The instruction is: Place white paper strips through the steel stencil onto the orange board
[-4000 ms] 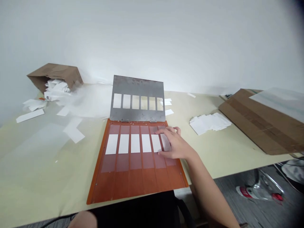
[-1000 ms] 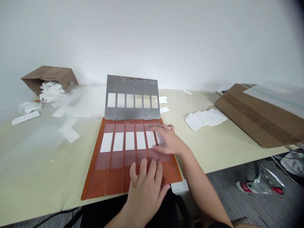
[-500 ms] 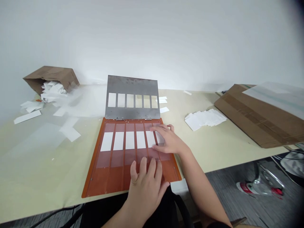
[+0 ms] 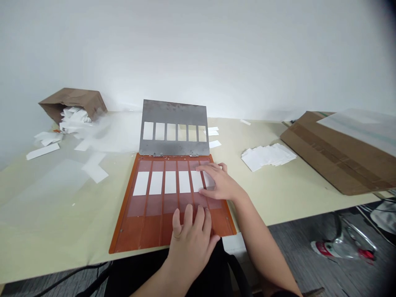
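An orange board (image 4: 136,233) with long parallel slots lies on the table. Its hinged grey metal plate (image 4: 175,109), with a row of rectangular windows, stands raised at the back. White cards (image 4: 170,182) sit side by side across the slots, over translucent pinkish strips. My right hand (image 4: 221,181) bends over the right-hand cards, thumb and forefinger at opposite ends of a white card (image 4: 197,181); its palm partly hides the last card. Fingers spread, my left hand (image 4: 190,241) rests at the board's front edge and holds nothing.
A pile of white cards (image 4: 267,156) lies to the right, before a large cardboard box (image 4: 337,152). At the left, an open cardboard box (image 4: 83,99) spills white pieces beside clear plastic film (image 4: 108,132). A bottle (image 4: 340,249) lies on the floor.
The view has shifted slightly, so the board and boxes appear a little farther right. Both hands keep nearly the same pose on the board.
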Demonstrator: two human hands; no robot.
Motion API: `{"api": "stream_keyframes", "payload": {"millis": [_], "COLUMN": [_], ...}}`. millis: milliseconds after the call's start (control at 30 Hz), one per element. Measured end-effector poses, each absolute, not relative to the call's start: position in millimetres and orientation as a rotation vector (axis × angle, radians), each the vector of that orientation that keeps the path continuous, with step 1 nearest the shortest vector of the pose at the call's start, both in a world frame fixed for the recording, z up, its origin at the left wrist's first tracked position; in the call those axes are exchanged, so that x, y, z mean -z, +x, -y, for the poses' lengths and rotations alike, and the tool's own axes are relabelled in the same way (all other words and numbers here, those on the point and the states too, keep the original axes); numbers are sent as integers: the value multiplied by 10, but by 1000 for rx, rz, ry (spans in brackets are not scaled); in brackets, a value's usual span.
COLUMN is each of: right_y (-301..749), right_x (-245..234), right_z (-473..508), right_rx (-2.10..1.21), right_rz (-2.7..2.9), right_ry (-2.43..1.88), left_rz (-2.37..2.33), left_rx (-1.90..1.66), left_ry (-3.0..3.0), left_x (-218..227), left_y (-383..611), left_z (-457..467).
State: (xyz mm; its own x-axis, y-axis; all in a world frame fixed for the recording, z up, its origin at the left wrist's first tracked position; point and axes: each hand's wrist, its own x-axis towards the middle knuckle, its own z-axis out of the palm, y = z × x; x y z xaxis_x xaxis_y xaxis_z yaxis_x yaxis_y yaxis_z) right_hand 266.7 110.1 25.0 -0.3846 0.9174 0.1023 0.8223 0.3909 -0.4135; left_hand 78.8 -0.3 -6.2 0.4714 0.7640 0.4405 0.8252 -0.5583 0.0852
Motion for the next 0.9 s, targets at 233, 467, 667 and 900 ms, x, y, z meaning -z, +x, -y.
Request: {"api": "stream_keyframes", "payload": {"millis": [233, 467, 667, 900], "right_y": [2659, 2660, 2654, 2661], "right_x": [-256, -258, -260, -230], "right_z": [-1103, -1094, -1086, -1077], "right_rx": [-415, -421, -411, -382], "right_rz": [2348, 2344, 2347, 2362], "right_ry": [-1524, -1535, -1522, -1501], "left_rz": [1353, 1353, 1347, 1373], "left_rx": [597, 591, 627, 764], "left_ry": [-2564, -2560, -2586, -2819], "left_x": [-8, -9, -19, -144], "left_y": [783, 792, 805, 673], "left_z": [-6, -8, -23, -132]}}
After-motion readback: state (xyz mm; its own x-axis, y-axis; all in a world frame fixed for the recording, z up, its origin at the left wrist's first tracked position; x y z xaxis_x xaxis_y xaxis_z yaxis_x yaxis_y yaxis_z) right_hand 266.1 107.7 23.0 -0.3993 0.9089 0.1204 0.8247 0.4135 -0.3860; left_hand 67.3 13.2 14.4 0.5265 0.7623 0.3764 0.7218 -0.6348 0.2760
